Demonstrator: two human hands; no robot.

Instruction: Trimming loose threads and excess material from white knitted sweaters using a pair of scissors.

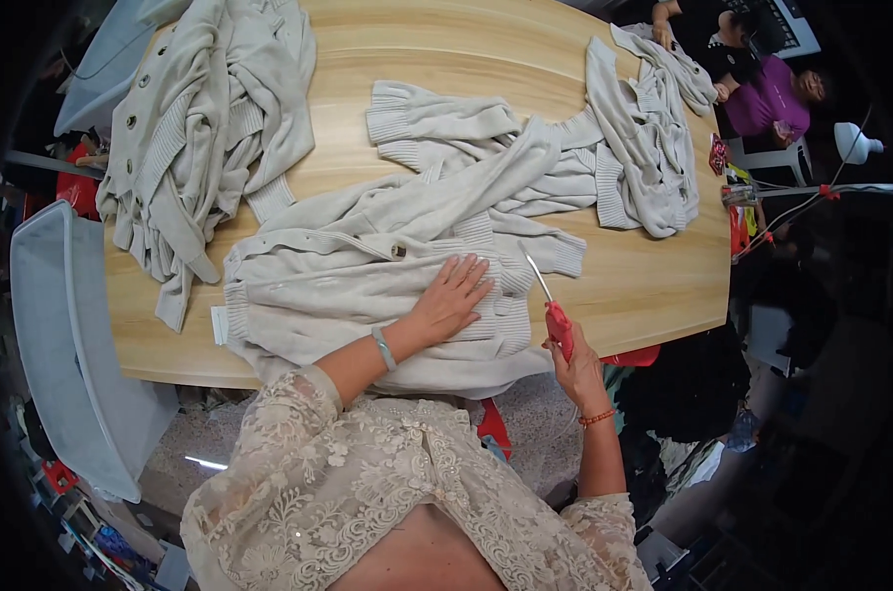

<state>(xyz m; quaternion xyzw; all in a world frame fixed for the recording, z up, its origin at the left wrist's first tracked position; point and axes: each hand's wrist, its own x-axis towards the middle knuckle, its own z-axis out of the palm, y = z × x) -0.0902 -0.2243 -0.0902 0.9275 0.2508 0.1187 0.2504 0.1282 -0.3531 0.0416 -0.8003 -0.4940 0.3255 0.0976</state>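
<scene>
A cream knitted cardigan [358, 281] lies on the table in front of me, its ribbed hem toward the right and one dark button showing. My left hand [451, 300] rests flat on it near the hem, fingers stretched out, palm down. My right hand [576, 366] is closed round the red handles of a pair of scissors [560, 325]. The metal blades point up and away, their tips beside the ribbed edge; whether they touch the knit I cannot tell. A ribbed cuff [567, 253] lies just beyond the blade tips.
Cream knitwear with buttons is heaped at the far left [205, 118]; more knitwear [653, 148] lies at the far right of the wooden table [653, 300]. A pale plastic bin [47, 345] stands along the left edge. Another person [769, 98] in purple is beyond the right corner, near a white lamp [855, 143].
</scene>
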